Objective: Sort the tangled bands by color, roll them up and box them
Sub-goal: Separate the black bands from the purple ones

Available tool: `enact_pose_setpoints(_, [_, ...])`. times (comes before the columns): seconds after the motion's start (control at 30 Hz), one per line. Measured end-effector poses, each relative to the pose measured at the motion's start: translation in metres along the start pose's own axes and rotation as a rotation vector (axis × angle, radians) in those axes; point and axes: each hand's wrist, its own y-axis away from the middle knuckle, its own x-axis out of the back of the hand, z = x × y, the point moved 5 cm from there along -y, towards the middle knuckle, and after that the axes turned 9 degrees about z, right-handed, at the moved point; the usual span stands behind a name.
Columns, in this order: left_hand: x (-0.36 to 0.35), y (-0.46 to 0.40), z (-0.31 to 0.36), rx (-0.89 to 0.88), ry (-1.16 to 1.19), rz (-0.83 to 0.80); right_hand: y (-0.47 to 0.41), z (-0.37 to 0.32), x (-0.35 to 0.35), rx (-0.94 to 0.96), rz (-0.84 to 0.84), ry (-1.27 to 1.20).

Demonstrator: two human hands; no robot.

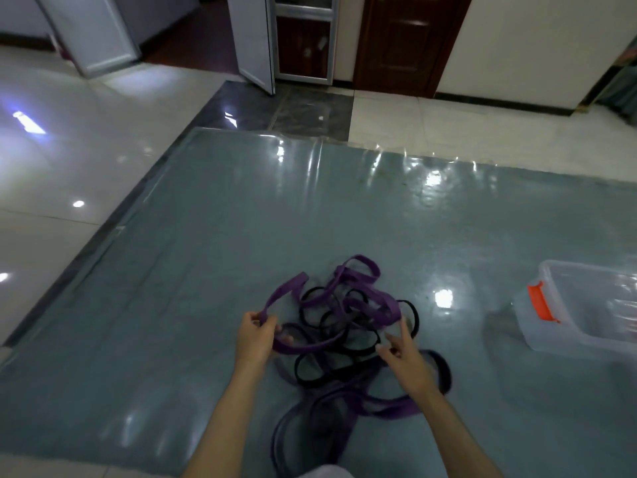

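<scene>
Bands [339, 326], purple and black, lay tangled in one heap on a glossy grey-blue mat [193, 270] spread over the tiled floor [51, 174]. Purple band [355, 276] looped high at the far side of the heap and crossed over the thinner black bands [312, 369], which curled in small rings through the middle. More purple loops trailed toward the near edge of the picture, blurred there.

Left hand [256, 336] at the left edge of the heap, fingers curled, pinching a purple strand between thumb and fingers; strand ran from that pinch up and away to a raised loop, and another stretch passed under the palm toward the right. Right hand [405, 357] over the right side of the heap, fingers partly spread and bent, tips down among the strands; could not tell whether anything was actually held there. Both forearms bare, reaching in from the bottom of the view.

Clear plastic box [586, 305] with an orange latch [541, 303] on its near end stood on the mat well to the right of the heap, apart from both hands, tilted slightly. Beyond the mat, a dark wooden door [403, 39] and white folding door panels [248, 39] along the far wall.
</scene>
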Motion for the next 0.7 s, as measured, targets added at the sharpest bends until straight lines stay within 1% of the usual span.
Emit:
enact_pose_setpoints(0.1, [0.016, -0.009, -0.041, 0.026, -0.234, -0.049, 0.018, 0.012, -0.006, 0.041, -0.062, 0.087])
enact_pose_setpoints(0.17, [0.023, -0.027, -0.077, 0.023, -0.318, -0.092, 0.026, 0.020, -0.009, 0.086, -0.093, 0.171])
enact_pose_setpoints(0.23, [0.025, -0.007, -0.077, -0.006, -0.402, -0.131, 0.033, 0.027, -0.008, 0.099, -0.095, 0.223])
enact_pose_setpoints(0.27, [0.025, 0.004, -0.074, -0.052, -0.472, -0.142, 0.037, 0.029, -0.007, 0.091, -0.098, 0.230])
enact_pose_setpoints(0.3, [0.025, 0.012, -0.070, -0.126, -0.611, -0.140, 0.041, 0.032, -0.006, 0.087, -0.109, 0.240])
enact_pose_setpoints(0.37, [0.021, 0.029, -0.057, -0.390, -0.943, -0.077, 0.049, 0.032, -0.005, 0.108, -0.140, 0.285])
enact_pose_setpoints(0.4, [0.013, 0.034, -0.048, -0.536, -1.000, -0.079, 0.052, 0.030, -0.005, 0.127, -0.145, 0.315])
enact_pose_setpoints(0.47, [-0.011, 0.045, -0.039, -0.701, -1.013, -0.219, 0.056, 0.030, -0.002, 0.137, -0.134, 0.336])
enact_pose_setpoints(0.5, [-0.025, 0.049, -0.036, -0.737, -1.016, -0.311, 0.057, 0.029, 0.001, 0.141, -0.124, 0.336])
enact_pose_setpoints(0.57, [-0.049, 0.058, -0.029, -0.730, -1.004, -0.465, 0.058, 0.026, 0.004, 0.161, -0.104, 0.339])
enact_pose_setpoints(0.6, [-0.058, 0.059, -0.027, -0.728, -0.998, -0.507, 0.059, 0.024, 0.004, 0.173, -0.094, 0.334])
enact_pose_setpoints(0.7, [-0.084, 0.059, -0.023, -0.662, -1.005, -0.550, 0.066, 0.019, 0.008, 0.178, -0.057, 0.278])
